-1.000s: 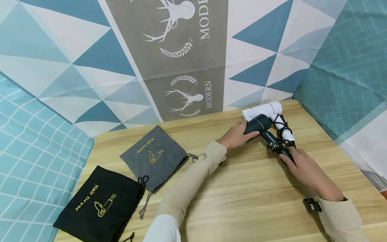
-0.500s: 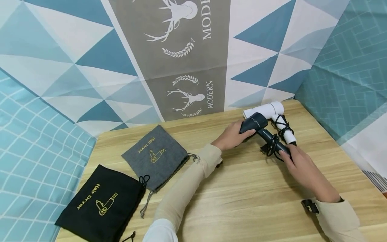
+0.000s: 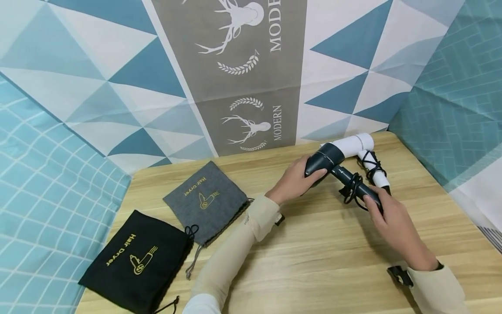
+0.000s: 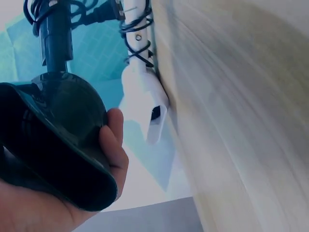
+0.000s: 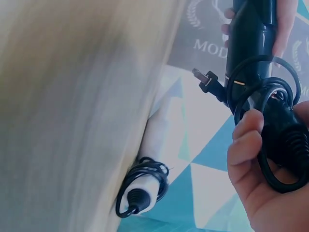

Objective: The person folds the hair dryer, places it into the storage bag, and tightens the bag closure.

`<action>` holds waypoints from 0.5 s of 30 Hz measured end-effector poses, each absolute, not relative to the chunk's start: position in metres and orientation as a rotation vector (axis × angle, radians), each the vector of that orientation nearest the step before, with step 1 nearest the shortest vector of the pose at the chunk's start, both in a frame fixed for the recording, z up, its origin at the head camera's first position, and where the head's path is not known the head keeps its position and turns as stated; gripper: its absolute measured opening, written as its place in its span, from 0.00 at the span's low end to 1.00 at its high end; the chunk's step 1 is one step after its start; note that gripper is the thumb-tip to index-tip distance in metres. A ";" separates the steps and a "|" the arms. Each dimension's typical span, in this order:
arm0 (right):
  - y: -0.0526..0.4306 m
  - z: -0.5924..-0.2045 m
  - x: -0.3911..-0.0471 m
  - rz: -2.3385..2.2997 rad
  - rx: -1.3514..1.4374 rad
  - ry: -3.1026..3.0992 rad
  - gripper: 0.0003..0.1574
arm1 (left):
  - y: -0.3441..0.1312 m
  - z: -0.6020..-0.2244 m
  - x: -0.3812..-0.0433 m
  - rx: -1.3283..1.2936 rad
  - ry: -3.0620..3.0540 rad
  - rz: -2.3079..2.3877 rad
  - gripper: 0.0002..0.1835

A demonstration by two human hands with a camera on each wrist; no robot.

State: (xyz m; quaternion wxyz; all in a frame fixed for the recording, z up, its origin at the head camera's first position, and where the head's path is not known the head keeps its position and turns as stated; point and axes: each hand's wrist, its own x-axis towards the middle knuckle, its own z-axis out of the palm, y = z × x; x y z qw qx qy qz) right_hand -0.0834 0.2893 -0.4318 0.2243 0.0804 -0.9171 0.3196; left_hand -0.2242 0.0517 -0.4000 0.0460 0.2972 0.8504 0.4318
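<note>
A dark hair dryer (image 3: pixel 331 155) is held up off the table by both hands. My left hand (image 3: pixel 290 179) grips its barrel near the wide nozzle, whose opening faces the left wrist camera. My right hand (image 3: pixel 396 224) grips the lower end of the handle, with fingers curled around it in the right wrist view. A black cord (image 5: pixel 263 60) is looped around that handle, and its plug (image 5: pixel 207 81) sticks out sideways. Just behind lies a white hair dryer (image 3: pixel 357 144) on the table, its handle wound with black cord; the dark dryer partly hides its barrel.
On the left of the wooden table (image 3: pixel 313 261) lie a black drawstring bag (image 3: pixel 117 279) and a grey drawstring bag (image 3: pixel 223 187), both printed "Hair Dryer". A patterned wall covering (image 3: pixel 337 52) rises behind the table's back edge.
Both hands have drawn the dark hair dryer slightly to the left and away from the white one, uncovering more of the white handle. The bags and the white dryer stay put.
</note>
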 end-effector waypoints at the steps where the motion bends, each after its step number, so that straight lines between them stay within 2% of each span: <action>1: 0.288 -0.431 -0.082 0.877 0.226 -2.512 0.23 | 0.051 -0.399 -0.222 0.894 2.601 1.337 0.36; 8: 0.281 -0.426 -0.073 0.863 0.305 -2.348 0.19 | 0.035 -0.385 -0.205 0.788 2.560 1.477 0.37; 15: 0.278 -0.421 -0.071 0.924 0.412 -2.249 0.16 | 0.015 -0.376 -0.195 0.779 2.381 1.541 0.32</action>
